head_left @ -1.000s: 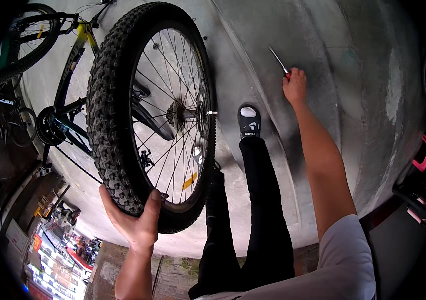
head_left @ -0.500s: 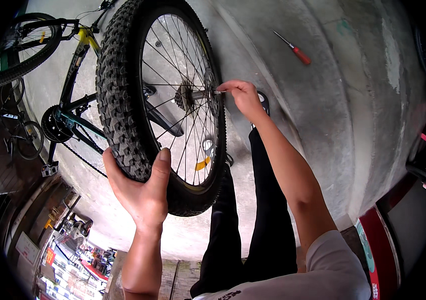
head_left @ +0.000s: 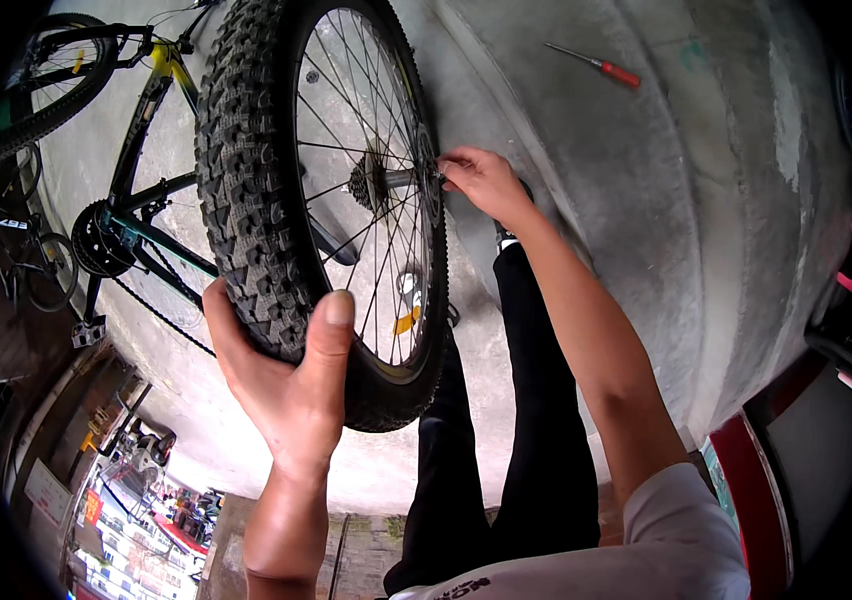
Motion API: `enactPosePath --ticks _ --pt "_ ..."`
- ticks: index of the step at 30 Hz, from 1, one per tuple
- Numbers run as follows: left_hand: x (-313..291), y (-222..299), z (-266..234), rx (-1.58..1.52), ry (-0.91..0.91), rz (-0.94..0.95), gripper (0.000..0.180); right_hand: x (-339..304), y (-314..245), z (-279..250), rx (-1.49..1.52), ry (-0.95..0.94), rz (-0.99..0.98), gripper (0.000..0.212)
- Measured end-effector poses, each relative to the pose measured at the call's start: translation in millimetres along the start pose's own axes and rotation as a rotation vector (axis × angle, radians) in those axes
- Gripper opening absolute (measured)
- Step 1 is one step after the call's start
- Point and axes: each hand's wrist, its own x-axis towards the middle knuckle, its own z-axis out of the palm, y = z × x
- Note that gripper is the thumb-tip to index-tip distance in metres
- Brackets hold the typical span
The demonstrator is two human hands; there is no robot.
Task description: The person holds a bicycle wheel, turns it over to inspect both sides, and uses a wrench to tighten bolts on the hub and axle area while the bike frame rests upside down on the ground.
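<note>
A bicycle wheel with a knobby black tyre [head_left: 246,180] stands tilted in front of me. My left hand [head_left: 291,385] is closed round the tyre's lower edge, thumb toward the rim. Thin spokes run to a grey hub [head_left: 401,179], with a small sprocket cassette [head_left: 367,185] on its left side and a brake disc [head_left: 428,195] on its right. At the hub's right end, the fingers of my right hand [head_left: 486,185] are pinched together. Whatever lies between those fingertips is too small and too covered to name.
A dark bicycle frame [head_left: 138,140] with a yellow head area lies left of the wheel, its chainring [head_left: 101,240] and pedal [head_left: 89,331] facing up. A red-handled screwdriver [head_left: 620,74] rests on the concrete floor. Another bicycle [head_left: 56,260] is farther left. My feet are beneath the wheel.
My right fingertips have come up against the hub's end, where they were slightly apart from the wheel before. The wheel has shifted and turned slightly, with my left hand still on its tyre.
</note>
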Motion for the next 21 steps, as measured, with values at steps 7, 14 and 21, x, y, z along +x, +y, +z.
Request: enactPosePath --ticks 7,14,21 --pt "52.3 -135.3 26.4 -0.710 0.005 -0.451 0.034 -6.5 -11.7 -17.1 0.143 0.043 0.129 0.021" --pt "117.9 -217.0 96.2 -0.423 -0.263 -0.465 0.035 -36.0 -53.5 -10.2 0.119 0.123 0.221 0.021" --pt "126.1 -229.1 123.6 -0.315 -0.415 -0.478 0.022 -3.5 19.6 -45.2 0.200 -0.002 0.098 0.019"
